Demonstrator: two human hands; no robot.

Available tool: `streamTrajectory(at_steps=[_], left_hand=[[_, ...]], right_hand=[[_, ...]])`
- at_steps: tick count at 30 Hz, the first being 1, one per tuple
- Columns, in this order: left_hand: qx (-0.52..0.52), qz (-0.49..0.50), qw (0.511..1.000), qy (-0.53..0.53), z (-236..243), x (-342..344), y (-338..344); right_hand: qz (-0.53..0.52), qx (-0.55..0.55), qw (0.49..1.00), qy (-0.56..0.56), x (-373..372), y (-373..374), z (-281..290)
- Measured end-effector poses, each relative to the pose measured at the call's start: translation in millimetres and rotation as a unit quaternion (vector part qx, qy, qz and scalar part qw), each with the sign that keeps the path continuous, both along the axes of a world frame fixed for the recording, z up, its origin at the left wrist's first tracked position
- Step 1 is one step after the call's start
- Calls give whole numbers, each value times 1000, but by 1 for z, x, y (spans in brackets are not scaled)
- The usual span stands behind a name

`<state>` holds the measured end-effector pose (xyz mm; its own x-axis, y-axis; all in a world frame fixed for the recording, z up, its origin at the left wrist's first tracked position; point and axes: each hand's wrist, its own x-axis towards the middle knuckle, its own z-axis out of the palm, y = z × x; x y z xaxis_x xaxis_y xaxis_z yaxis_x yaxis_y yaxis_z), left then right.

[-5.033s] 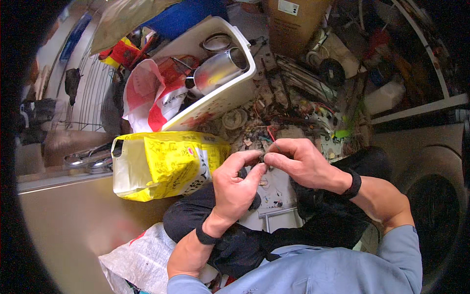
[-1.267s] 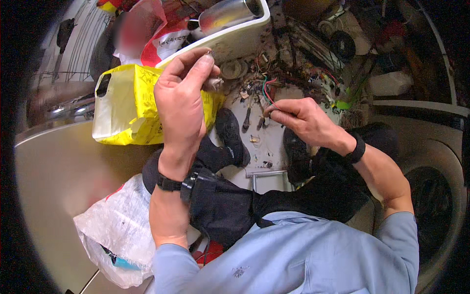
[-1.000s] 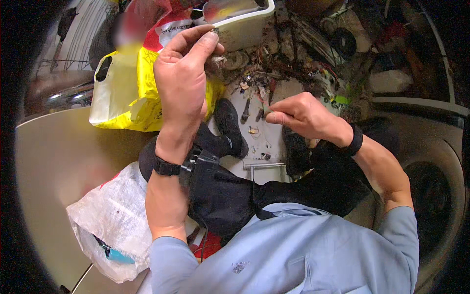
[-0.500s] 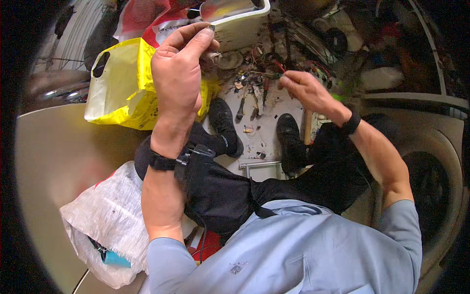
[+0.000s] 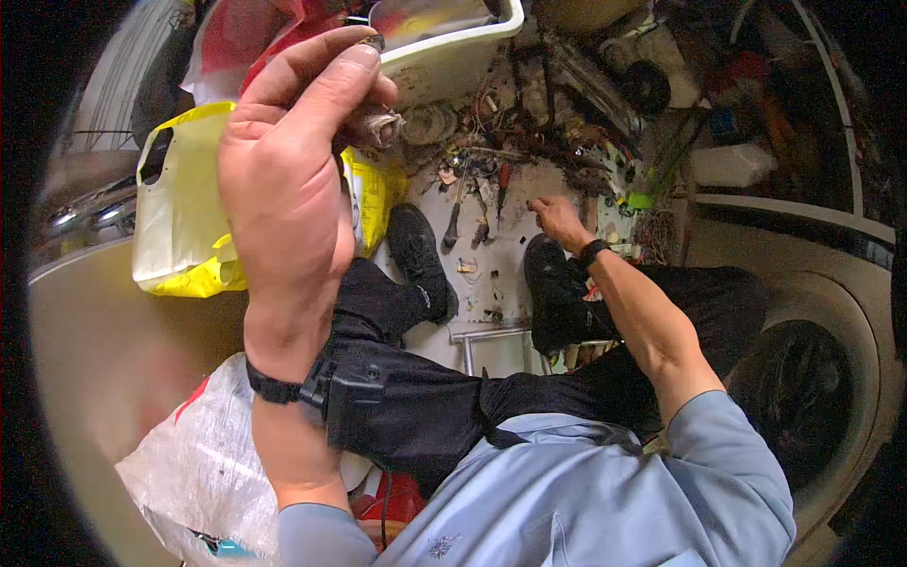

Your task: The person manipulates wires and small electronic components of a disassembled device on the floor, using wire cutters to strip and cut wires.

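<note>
Grip on the left hand [image 5: 288, 180] is clamping — thumb and index are pinching a small dark part [image 5: 375, 42] up high, with a grey piece [image 5: 380, 128] showing under the curled fingers; can't tell what that one is. Right hand [image 5: 562, 223] is hovering low near the floor [image 5: 515, 293], fingertips bunched; can't tell if they're holding anything.

Step, my read: left is parking the part while right is handling something down low. A next move there is calling for a fine fingertip pinch, left keeping its hold steady so the part isn't slipping.

Edges, left to right. Yellow bag [image 5: 184, 213] is sitting behind the left hand and showing on both sides of it, so that side is looking tight. White bin [image 5: 449, 59] is putting its near rim just beside the part in view — can't judge the height gap. Left shoe [image 5: 413, 248] is standing next, then a red-handled tool [image 5: 503, 178] is lying toward the scrap pile [image 5: 539, 156]. Floor between the shoes is giving the best room, small bits scattered on it. Right shoe [image 5: 550, 288] is crowding the right hand from below. Far right, a pale panel [image 5: 803, 260] with a round dark opening is limiting outward swing.
</note>
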<state>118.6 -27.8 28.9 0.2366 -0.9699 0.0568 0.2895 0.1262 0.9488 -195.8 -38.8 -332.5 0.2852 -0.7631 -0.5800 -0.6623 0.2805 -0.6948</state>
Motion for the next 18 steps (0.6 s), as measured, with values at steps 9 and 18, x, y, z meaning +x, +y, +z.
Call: streamTrajectory(at_steps=[9, 18], left_hand=[[82, 21, 995, -53, 1, -11, -11], [79, 5, 996, -34, 1, -34, -19]], right_hand=[[-45, -44, 996, 65, 4, -35, -47], [-18, -291, 952, 92, -8, -62, 22]])
